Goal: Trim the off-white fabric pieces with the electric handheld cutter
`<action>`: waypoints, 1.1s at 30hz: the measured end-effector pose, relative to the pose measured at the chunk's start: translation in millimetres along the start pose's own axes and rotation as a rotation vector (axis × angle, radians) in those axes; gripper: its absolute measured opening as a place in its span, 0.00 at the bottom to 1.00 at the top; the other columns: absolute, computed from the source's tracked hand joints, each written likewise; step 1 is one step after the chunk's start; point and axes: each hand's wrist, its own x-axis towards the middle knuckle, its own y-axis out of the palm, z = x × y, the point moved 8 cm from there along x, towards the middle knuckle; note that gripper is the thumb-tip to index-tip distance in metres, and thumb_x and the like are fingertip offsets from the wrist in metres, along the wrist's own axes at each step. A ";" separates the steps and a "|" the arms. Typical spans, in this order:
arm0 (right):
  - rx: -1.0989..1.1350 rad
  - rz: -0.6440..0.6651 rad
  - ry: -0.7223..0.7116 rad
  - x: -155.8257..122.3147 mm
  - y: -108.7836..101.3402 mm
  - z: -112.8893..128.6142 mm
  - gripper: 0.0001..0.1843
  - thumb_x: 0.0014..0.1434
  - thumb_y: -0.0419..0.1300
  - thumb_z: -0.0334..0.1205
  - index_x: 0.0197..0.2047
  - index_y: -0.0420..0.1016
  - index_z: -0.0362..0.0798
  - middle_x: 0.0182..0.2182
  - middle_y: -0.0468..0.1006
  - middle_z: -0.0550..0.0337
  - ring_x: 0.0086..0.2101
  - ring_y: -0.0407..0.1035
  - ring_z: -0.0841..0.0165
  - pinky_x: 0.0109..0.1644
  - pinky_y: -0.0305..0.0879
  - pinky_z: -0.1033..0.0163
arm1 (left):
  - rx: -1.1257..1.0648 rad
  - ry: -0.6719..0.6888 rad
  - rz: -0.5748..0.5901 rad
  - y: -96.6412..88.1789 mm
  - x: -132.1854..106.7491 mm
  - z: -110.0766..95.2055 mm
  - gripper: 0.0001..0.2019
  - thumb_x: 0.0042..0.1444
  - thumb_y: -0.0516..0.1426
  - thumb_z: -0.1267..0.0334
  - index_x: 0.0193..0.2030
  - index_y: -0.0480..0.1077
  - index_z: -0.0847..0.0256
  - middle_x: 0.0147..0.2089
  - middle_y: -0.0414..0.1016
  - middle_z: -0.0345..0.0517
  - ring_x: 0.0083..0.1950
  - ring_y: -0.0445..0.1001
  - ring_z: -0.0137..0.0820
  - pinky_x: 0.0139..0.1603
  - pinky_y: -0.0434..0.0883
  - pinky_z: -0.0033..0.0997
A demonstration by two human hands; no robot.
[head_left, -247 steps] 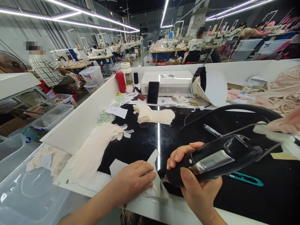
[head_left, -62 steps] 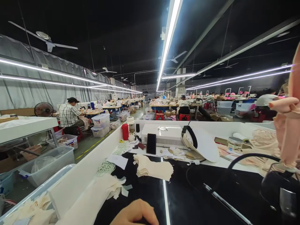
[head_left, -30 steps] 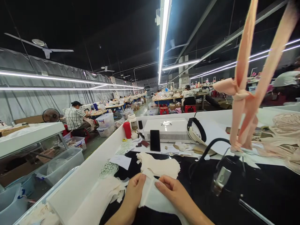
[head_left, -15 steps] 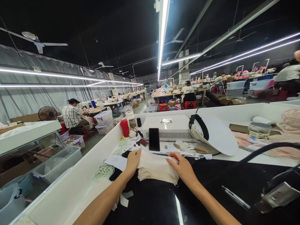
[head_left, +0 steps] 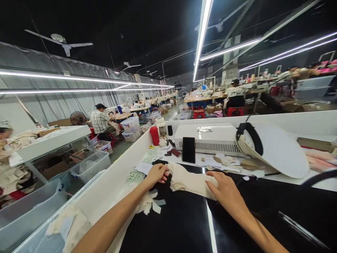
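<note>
A small stack of cream fabric pieces [head_left: 188, 179] lies on the black tabletop [head_left: 179, 225] in front of me, with several layers showing at its near edge. My left hand [head_left: 157, 174] is closed, its thumb and fingertips pinching the stack's upper left corner. At the other end, my right hand [head_left: 223, 188] has its thumb and fingers around the fabric's right edge, and the palm side is hidden. A black phone [head_left: 189, 150] stands upright just behind the stack. Pale green elastic cord [head_left: 135, 176] lies in a tangle beyond my left hand.
A white metal box [head_left: 206, 138] and a white sun visor [head_left: 279, 151] are at the back. Fabric scraps [head_left: 151, 203] lie by my left forearm. A metal pen-like tool [head_left: 302, 228] rests at right. Plastic bins [head_left: 34, 214] stand left, beyond the white table wall [head_left: 105, 196]. Other people sit farther off.
My view has turned left, so the scene sits farther right. The fabric stack now lies slanted down to the right. My left fingers have curled at its corner; the right hand remains at its right end.
</note>
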 end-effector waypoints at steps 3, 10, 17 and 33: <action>0.060 0.051 -0.035 -13.7 4.0 9.8 0.21 0.63 0.53 0.53 0.50 0.79 0.52 0.53 0.81 0.49 0.54 0.72 0.47 0.61 0.65 0.41 | 0.190 -0.047 -0.026 -50.4 -23.9 8.7 0.18 0.71 0.61 0.56 0.62 0.71 0.62 0.60 0.74 0.53 0.54 0.78 0.41 0.54 0.79 0.47; 0.179 0.143 -0.090 -47.9 10.0 35.8 0.17 0.61 0.57 0.56 0.41 0.81 0.56 0.47 0.84 0.51 0.50 0.76 0.50 0.58 0.70 0.44 | 0.572 -0.092 -0.073 -127.7 -100.9 46.7 0.17 0.71 0.61 0.56 0.61 0.72 0.62 0.60 0.74 0.52 0.56 0.77 0.42 0.55 0.78 0.48; 0.267 0.255 -0.094 -71.6 18.9 57.6 0.15 0.61 0.59 0.57 0.39 0.81 0.58 0.45 0.84 0.54 0.46 0.77 0.53 0.53 0.73 0.50 | 0.635 -0.053 -0.168 -124.6 -123.5 62.9 0.16 0.71 0.61 0.56 0.59 0.72 0.63 0.57 0.75 0.51 0.53 0.78 0.40 0.54 0.79 0.47; 0.612 0.396 0.178 -109.4 38.5 105.8 0.34 0.53 0.66 0.70 0.54 0.81 0.55 0.50 0.83 0.50 0.52 0.76 0.52 0.54 0.75 0.53 | 0.024 0.319 0.088 -67.7 -190.2 -14.8 0.17 0.60 0.60 0.47 0.39 0.72 0.61 0.33 0.72 0.39 0.32 0.67 0.28 0.33 0.62 0.26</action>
